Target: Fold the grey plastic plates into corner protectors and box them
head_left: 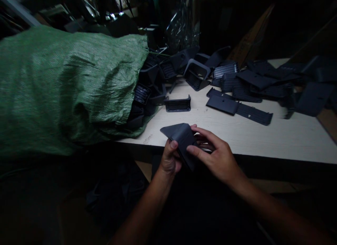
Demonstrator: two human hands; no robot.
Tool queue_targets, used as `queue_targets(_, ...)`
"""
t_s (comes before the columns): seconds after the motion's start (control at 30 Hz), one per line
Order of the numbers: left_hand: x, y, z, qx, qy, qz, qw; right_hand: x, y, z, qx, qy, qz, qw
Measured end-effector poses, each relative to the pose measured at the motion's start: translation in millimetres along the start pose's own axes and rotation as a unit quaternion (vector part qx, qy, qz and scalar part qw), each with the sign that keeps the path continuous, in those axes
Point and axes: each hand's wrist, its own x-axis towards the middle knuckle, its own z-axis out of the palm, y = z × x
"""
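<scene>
Between my two hands, at the table's front edge, is a dark grey plastic housing (183,137) with a slanted, wedge-like side. My left hand (170,159) grips its left side, thumb on the near face. Fingers of my right hand (217,152) wrap the right side, with the thumb pressed on the flat face. Just beyond lies a small ribbed plastic bracket (178,105) on the table. Farther right, a flat dark plastic plate (222,103) overlaps a longer dark strip (254,113). What lies inside the housing is hidden.
A large green woven sack (65,86) lies on the left, its mouth spilling dark plastic parts (147,86). More dark panels (263,79) are heaped at the back right of the pale table (284,139). A clear plastic bag (181,27) and brown cardboard (250,37) stand behind.
</scene>
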Motion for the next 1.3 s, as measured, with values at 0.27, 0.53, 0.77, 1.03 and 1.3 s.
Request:
queue_targets(0.27,-1,-3,4.7,0.052,-0.087,0.01,0.995,17,-10,-2,0.211,-0.092,0.119,0.966)
queue_targets(0.53,13,32,30.9,-0.041,0.11,0.002,0.993,6,-6,2,0.155,-0.141,0.085,0.974)
queue_targets(0.77,-2,32,47.6,0.116,0.13,0.073,0.982,-13,5,16,0.185,-0.031,0.037,0.982)
queue_targets(1.03,0,35,48.9,0.146,0.129,0.043,0.98,-8,0,8,0.151,-0.07,0.031,0.986)
queue_targets(1.3,10,65,30.6,0.532,-0.054,0.08,0.841,-7,-14,-15,0.058,-0.107,0.11,0.986)
